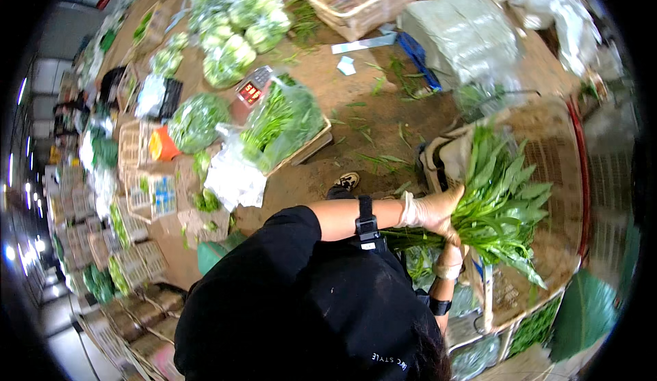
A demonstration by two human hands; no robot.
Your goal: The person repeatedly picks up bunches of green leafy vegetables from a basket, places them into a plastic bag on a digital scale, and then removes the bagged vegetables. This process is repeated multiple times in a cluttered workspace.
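And here we are, my left hand (pixel 441 210) closed around the leafy bunch (pixel 503 206), fingers wrapped at the base of its leaves! My right hand (pixel 449 254) is in close just below, against the same greens; its fingers are partly hidden, so I can't tell how far they're curled. The bunch sits right between me and the big tan basket (pixel 551 155), leaves fanning out over its near side, stalks trailing back toward my body.

Now the writing: small white lettering on my black shirt (pixel 342 299), and red digits glowing on the scale (pixel 250 94) over to the left.

Containers, plenty of them! Beside the scale, a shallow tray (pixel 311 150) carries bagged greens (pixel 280 117). Up top, a pale crate (pixel 363 5) with something dark in its bottom, too blurred to name. Off left, an orange tub (pixel 163 143) by the white crates (pixel 152 195), one with blue-and-white items inside. Bagged heads of leafy vegetable (pixel 253 22) are bunched at upper left.

Edges: a red strip (pixel 578 169) lines the basket's far rim, close to the leaf tips. Between tray and basket runs brown floor (pixel 339 131), strewn with loose stalks, my shoe (pixel 348 180) planted there.
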